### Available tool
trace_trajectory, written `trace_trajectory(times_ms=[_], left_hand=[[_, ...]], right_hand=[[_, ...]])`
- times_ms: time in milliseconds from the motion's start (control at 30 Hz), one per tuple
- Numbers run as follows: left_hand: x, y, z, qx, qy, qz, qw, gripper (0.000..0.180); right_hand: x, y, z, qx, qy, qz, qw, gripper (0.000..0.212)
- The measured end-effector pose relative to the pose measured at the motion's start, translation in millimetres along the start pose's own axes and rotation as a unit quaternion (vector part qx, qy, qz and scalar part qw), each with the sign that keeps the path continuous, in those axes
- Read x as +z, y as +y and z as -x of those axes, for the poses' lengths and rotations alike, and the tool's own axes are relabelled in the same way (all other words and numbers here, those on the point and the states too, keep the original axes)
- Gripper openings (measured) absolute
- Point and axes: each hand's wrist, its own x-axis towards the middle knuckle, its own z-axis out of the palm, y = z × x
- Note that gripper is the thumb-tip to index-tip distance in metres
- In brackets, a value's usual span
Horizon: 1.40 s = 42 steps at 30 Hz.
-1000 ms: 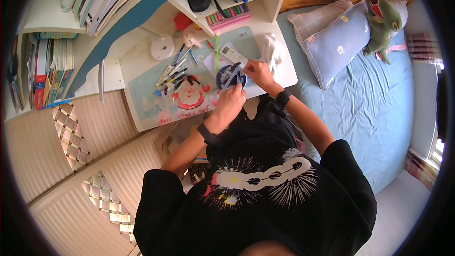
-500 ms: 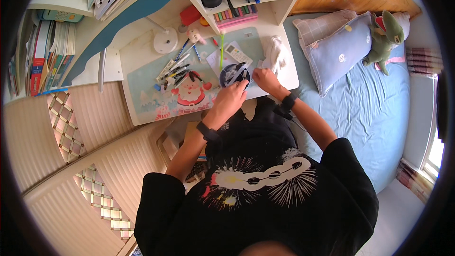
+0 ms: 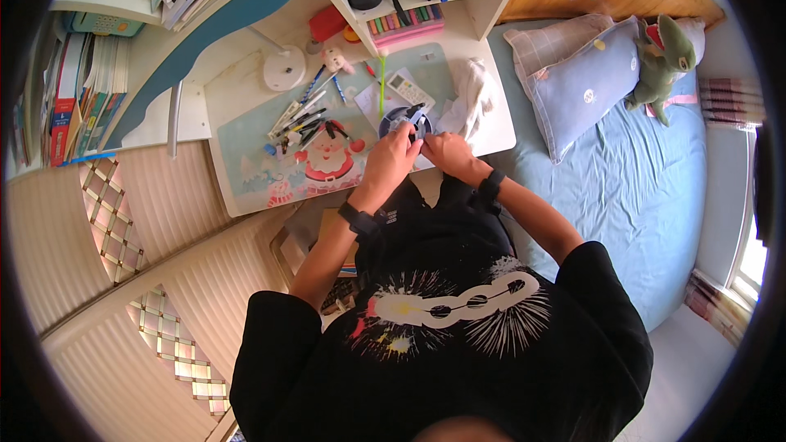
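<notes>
A round dark-blue container [image 3: 396, 116] is seen at the near side of the desk [image 3: 500, 137], to the right of the Santa picture on the desk mat [image 3: 254, 160]; whether it is rested on the mat or lifted cannot be told. Dark and grey things are held inside it, too small to be made out. Its near side is partly covered by the left hand [image 3: 393, 150], whose fingers are bent in at the rim, and by the right hand [image 3: 452, 153], whose fingers are curled close together just beside the left fingertips. What is pinched by either hand cannot be told, as the fingertips are hidden or too small. Behind the container, a white handheld device with buttons [image 3: 401, 85] and a thin green stick [image 3: 382, 88] are laid out, with a crumpled white cloth [image 3: 473, 102] to the right. Pens [image 3: 304, 124] are heaped to the left, near a white lamp base [image 3: 284, 69]. Farther off, a box of coloured sticks [image 3: 407, 26] is kept on a shelf, and a bed [image 3: 618, 196] is topped by pillows [image 3: 583, 86] and a green toy dinosaur [image 3: 661, 72].
</notes>
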Motion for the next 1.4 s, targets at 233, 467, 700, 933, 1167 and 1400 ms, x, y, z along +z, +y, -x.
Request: trace_trajectory(times_ms=[233, 467, 700, 933, 1167, 1400], left_hand=[[-3, -8, 0, 0.041, -0.035, 0.045, 0.998, 0.026], [-9, -13, 11, 0.046, -0.035, 0.086, 0.995, 0.020], [-29, -53, 20, -0.059, 0.008, 0.147, 0.987, 0.018], [-32, -76, 23, -0.118, 0.013, 0.184, 0.976, 0.016], [-14, -46, 4, -0.032, -0.031, 0.191, 0.981, 0.018], [-16, -45, -6, -0.009, -0.031, 0.129, 0.991, 0.021]], right_hand=[[13, 28, 1, 0.048, -0.059, 0.010, 0.997, 0.015], [-18, 17, -17, 0.034, 0.024, -0.129, 0.991, 0.027], [-29, 4, -5, -0.008, 0.040, -0.119, 0.992, 0.032], [-52, -10, 2, -0.145, -0.035, -0.077, 0.986, 0.019], [-71, -5, -7, -0.108, 0.067, -0.140, 0.982, 0.022], [-59, -10, -14, -0.101, 0.053, -0.162, 0.980, 0.029]])
